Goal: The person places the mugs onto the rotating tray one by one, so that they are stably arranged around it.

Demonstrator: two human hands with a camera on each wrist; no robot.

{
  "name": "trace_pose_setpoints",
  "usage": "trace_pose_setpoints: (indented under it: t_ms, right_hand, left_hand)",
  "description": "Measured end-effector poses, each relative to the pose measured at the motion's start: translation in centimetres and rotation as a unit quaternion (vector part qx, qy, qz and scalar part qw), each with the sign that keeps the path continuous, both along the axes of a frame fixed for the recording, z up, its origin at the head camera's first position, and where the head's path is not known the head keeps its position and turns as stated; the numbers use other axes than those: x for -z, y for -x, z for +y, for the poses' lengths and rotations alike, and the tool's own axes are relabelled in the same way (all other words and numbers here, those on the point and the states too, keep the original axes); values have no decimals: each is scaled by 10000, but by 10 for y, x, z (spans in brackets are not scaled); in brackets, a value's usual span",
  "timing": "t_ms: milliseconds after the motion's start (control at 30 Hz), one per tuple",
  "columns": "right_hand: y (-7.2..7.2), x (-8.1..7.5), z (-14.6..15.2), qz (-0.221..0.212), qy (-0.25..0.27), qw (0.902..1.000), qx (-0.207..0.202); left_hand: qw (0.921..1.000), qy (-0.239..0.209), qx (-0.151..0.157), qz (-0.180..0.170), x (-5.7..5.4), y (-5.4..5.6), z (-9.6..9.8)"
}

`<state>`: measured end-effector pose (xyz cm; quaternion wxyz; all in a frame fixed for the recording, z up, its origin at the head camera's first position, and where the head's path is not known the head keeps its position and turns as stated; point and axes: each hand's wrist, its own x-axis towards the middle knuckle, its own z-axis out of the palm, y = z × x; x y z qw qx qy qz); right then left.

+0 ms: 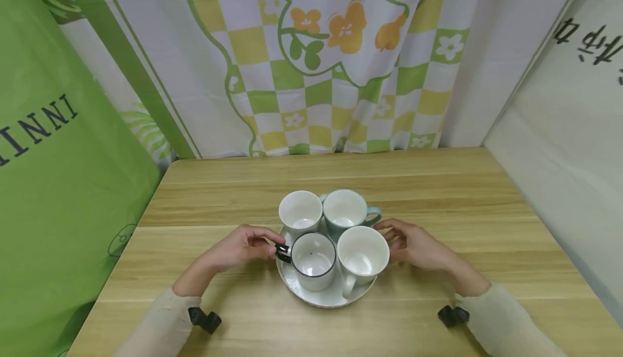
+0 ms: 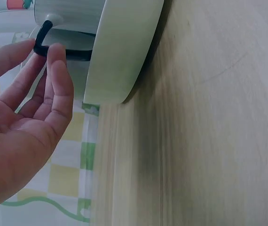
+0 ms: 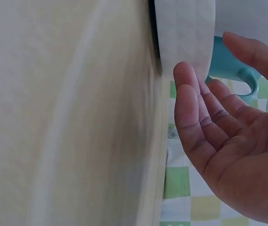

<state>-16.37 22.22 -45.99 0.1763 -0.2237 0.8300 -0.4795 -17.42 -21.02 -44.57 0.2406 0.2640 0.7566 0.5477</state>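
Note:
A white mug with a dark rim [image 1: 313, 262] and a black handle [image 1: 283, 253] stands at the front left of a round white plate [image 1: 326, 298]. My left hand [image 1: 249, 248] pinches that handle with its fingertips, as the left wrist view shows. Right of it is a white mug [image 1: 362, 254], its handle toward me. My right hand [image 1: 413, 244] is beside this mug, fingers loosely bent and holding nothing. Behind stand another white mug [image 1: 300, 212] and a teal mug with a white inside [image 1: 344, 211]; the teal handle [image 3: 250, 84] lies near the right fingers.
The plate rests on a wooden table [image 1: 233, 184]. A patterned curtain [image 1: 316, 92] hangs behind the table's far edge. Green cloth [image 1: 73, 184] is at the left, and a pale cloth with dark characters [image 1: 559, 146] is at the right.

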Motion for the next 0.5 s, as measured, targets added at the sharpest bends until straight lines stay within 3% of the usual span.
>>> trace_pose_setpoints:
  t_ms: [100,233,500]
  right_hand:
    - [2,-4,3,210,-229,9995,44]
    - [3,-9,6,528,-499,9972,151]
    - [4,-17,12,660,-378,9968,263]
  left_hand:
    - [9999,-65,-83,78,-1,2,-4]
    - [9992,167,-248,277,-4,3,-8]
    - [9972,443,-544,275,-13,6,-15]
